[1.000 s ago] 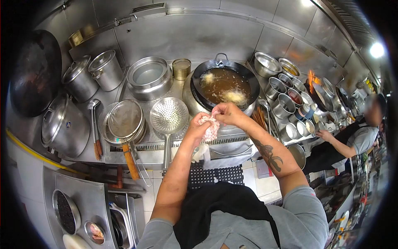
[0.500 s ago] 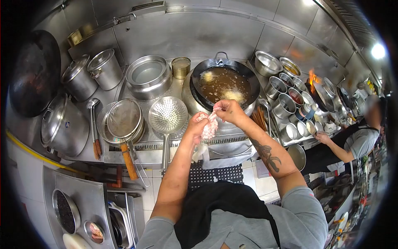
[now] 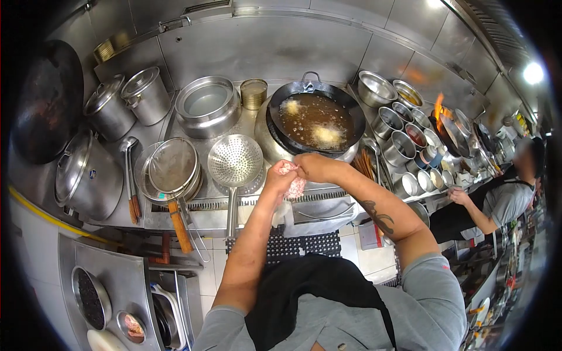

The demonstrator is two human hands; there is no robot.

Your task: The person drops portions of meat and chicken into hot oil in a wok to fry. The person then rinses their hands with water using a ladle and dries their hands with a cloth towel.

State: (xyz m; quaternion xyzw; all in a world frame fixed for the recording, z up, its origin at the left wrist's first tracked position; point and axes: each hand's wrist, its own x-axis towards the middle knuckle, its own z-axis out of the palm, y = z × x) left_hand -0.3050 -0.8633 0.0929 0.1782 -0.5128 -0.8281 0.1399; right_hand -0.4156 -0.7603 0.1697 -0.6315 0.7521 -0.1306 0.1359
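Note:
My left hand and my right hand are together in front of the wok, both closed on a pale pink piece of raw meat that looks coated in something white. Part of it hangs below my fingers; the rest is hidden in them. Just beyond is a black wok of bubbling brown oil. Two pale yellow clumps fry in it: a larger clump on the near side and a smaller clump at the far left.
A perforated ladle and wire strainers lie left of my hands. Behind them stand a wide pot and a tin. Metal containers line the right side. Farther right, a co-worker stands near a flaming pan.
My right hand has come nearer, toward my left hand, and now covers more of the meat's upper end. The oil keeps bubbling around the pale clumps.

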